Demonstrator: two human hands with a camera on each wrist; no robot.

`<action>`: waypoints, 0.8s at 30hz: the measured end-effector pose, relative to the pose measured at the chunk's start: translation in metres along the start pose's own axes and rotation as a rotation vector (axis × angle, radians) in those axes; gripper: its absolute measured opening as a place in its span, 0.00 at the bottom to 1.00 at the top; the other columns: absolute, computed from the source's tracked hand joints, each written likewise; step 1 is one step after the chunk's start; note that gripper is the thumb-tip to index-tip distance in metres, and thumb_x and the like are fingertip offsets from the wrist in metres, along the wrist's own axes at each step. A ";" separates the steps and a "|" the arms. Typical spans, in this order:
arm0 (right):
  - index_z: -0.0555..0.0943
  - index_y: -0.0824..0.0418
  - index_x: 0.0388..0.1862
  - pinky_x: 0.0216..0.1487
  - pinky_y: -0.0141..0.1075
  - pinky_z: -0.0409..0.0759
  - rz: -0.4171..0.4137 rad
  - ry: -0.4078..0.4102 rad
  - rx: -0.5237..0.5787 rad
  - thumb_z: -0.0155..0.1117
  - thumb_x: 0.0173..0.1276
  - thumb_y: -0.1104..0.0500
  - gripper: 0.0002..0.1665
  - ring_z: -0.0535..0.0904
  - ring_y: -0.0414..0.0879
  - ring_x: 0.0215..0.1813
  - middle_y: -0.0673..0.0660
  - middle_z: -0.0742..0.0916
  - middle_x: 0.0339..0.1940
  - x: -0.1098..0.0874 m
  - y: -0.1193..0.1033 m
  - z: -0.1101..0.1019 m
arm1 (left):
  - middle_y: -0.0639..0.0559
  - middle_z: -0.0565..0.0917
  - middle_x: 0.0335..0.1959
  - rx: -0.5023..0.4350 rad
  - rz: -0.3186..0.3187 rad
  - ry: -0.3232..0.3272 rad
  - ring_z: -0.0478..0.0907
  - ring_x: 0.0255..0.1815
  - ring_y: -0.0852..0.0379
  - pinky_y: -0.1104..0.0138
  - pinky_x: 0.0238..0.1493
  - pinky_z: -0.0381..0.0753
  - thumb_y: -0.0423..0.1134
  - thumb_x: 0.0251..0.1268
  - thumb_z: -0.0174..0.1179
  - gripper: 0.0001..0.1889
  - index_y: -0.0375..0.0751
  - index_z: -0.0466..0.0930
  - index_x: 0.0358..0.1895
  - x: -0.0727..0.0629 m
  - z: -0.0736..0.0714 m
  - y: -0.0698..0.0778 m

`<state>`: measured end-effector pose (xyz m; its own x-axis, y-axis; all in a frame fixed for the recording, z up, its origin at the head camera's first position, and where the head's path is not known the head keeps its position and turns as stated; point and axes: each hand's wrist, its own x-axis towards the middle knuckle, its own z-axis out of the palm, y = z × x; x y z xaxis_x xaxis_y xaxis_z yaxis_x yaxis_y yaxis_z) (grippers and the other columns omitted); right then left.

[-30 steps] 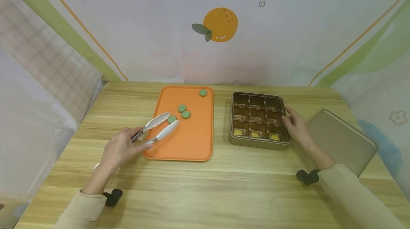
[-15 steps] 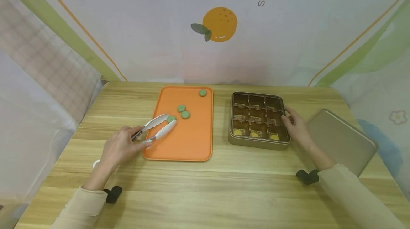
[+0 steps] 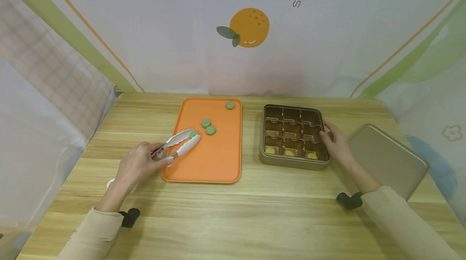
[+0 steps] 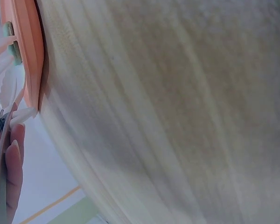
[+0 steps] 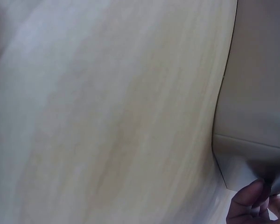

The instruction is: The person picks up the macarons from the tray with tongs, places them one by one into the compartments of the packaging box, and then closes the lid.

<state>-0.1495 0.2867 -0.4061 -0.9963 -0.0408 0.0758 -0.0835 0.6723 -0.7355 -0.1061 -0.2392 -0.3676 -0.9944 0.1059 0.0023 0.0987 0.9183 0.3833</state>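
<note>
My left hand (image 3: 136, 165) holds a pair of metal tongs with white tips (image 3: 190, 144) low over the orange tray (image 3: 222, 163). Between the tips sits a small green round cookie-like disc (image 3: 194, 134); whether both tips touch it is hard to tell. Two more green discs (image 3: 206, 123) lie close behind, and another (image 3: 230, 105) is near the tray's far right corner. At the right, my right hand (image 3: 336, 144) grips the side of a square tin (image 3: 293, 162), thumb at its rim. Inside is a brown divided insert, with yellow pieces (image 3: 270, 150) in the three front compartments.
A flat tin lid (image 3: 391, 157) lies on the wooden table (image 3: 233, 219) at the right, partly behind the right forearm. Something small and white (image 3: 110, 182) shows beside the left wrist. A fruit-printed curtain (image 3: 164, 41) hangs along the table's back edge.
The tips of the tongs have drawn a little closer together around the green disc, and the left hand has shifted slightly. My right hand and the tin stay where they were.
</note>
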 end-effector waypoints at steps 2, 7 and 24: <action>0.55 0.71 0.72 0.32 0.29 0.74 0.002 0.000 0.000 0.43 0.77 0.52 0.33 0.74 0.47 0.37 0.66 0.80 0.37 0.000 0.000 0.000 | 0.44 0.79 0.30 0.000 0.001 -0.004 0.62 0.19 0.56 0.67 0.17 0.58 0.52 0.50 0.69 0.32 0.33 0.78 0.56 0.000 0.000 0.000; 0.55 0.70 0.72 0.31 0.30 0.74 0.013 0.000 -0.010 0.42 0.77 0.51 0.33 0.73 0.45 0.36 0.65 0.79 0.36 0.000 0.000 0.000 | 0.43 0.79 0.30 -0.006 0.003 -0.010 0.62 0.19 0.57 0.67 0.17 0.57 0.52 0.49 0.69 0.33 0.33 0.78 0.56 0.001 -0.001 0.001; 0.54 0.70 0.72 0.32 0.32 0.73 0.020 -0.009 -0.013 0.42 0.77 0.52 0.33 0.72 0.45 0.34 0.65 0.79 0.36 0.001 0.000 0.000 | 0.50 0.73 0.22 -0.078 -0.018 -0.024 0.60 0.16 0.58 0.67 0.16 0.59 0.54 0.52 0.68 0.33 0.36 0.76 0.58 0.000 -0.004 0.001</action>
<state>-0.1505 0.2865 -0.4058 -0.9979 -0.0336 0.0551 -0.0632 0.6824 -0.7282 -0.1062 -0.2396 -0.3630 -0.9947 0.0994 -0.0269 0.0765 0.8879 0.4536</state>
